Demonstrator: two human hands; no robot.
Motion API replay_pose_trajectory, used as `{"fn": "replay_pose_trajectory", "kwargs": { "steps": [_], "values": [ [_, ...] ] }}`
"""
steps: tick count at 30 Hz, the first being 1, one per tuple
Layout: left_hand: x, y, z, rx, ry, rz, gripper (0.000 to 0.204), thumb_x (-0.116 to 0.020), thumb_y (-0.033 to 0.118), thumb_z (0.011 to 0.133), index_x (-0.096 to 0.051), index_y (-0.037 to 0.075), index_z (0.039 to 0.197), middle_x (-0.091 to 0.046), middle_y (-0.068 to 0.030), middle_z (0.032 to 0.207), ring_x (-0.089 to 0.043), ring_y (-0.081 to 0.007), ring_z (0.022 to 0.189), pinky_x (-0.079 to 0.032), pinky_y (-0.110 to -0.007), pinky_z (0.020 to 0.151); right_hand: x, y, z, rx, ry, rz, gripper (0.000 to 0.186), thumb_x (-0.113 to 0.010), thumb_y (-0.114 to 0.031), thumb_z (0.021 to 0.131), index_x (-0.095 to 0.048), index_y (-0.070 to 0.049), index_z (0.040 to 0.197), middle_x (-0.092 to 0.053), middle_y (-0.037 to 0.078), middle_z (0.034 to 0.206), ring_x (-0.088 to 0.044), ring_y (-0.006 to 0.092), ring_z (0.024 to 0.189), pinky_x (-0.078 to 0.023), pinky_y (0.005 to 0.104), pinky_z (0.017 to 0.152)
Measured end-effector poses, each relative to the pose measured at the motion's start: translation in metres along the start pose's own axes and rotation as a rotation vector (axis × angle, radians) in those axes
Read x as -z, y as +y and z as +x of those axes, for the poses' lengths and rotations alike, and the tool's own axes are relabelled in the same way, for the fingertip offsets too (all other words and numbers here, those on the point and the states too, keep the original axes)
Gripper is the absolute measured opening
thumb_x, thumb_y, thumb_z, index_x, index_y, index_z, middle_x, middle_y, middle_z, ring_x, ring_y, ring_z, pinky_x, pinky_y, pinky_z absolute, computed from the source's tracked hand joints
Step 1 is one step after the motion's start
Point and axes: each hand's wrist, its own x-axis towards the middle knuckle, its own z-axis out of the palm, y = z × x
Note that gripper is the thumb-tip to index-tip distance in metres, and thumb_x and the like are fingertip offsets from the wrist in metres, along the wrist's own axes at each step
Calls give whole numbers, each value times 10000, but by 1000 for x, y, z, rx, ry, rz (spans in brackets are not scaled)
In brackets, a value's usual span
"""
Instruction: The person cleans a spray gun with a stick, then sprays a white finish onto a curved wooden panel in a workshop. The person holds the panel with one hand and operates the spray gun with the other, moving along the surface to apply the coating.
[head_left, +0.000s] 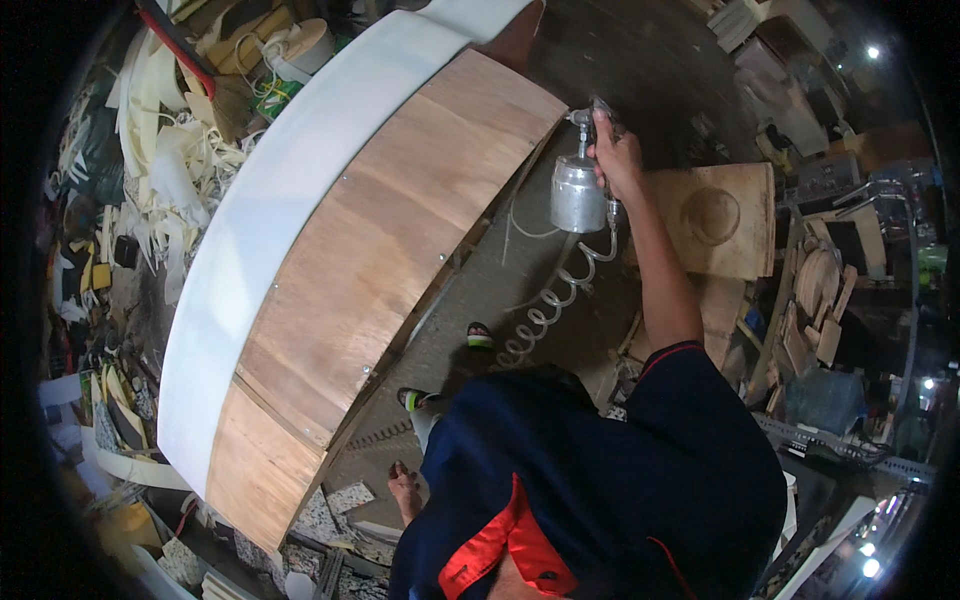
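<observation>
My right hand (618,160) is closed around the handle of a spray gun (578,196) with a silver metal cup underneath. The gun is held beside the far right corner of a long curved plywood panel (380,215). White foam (265,225) lines the panel's left side, and several small metal fasteners dot the wood. From the gun's handle a clear coiled air hose (545,305) hangs toward the floor. Low beside my body, my left hand (405,490) hangs with loosely bent fingers and nothing visible in them.
Foam scraps (175,170) are heaped on the left. At the right lie a plywood board (710,220) with a round mark and stacked wood offcuts (820,290). Speckled foam pieces (350,497) lie near my left hand. My sandalled feet (480,336) stand beside the panel.
</observation>
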Motion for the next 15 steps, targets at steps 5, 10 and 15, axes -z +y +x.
{"fn": "replay_pose_trajectory", "kwargs": {
  "steps": [5, 10, 15],
  "values": [
    [1, -2, 5, 25, 65, 58, 471, -592, 479, 974, -598, 95, 1248, -632, -38, 977, -639, -231, 797, -433, -372, 576, 22, 31, 10, 24, 47, -165, 748, -560, -674, 903, -643, 57, 767, -645, 203, 689, -654, 310, 577, -511, 436, 570],
    [9, -12, 9, 27, 25, 48, 489, -589, 473, 978, -592, 84, 1274, -632, -31, 981, -626, -193, 779, -423, -343, 559, 30, 44, 16, 150, 47, -330, 745, -580, -644, 905, -681, 93, 857, -685, 279, 827, -701, 410, 868, -511, 485, 787],
    [14, -16, -3, 83, 84, 68, 481, -578, 466, 986, -591, 79, 1271, -628, -20, 961, -613, -167, 759, -419, -303, 556, 38, 40, -5, 217, -127, -293, 678, -584, -587, 922, -688, 82, 883, -698, 249, 825, -704, 379, 848, -514, 474, 794]
  ]
}}
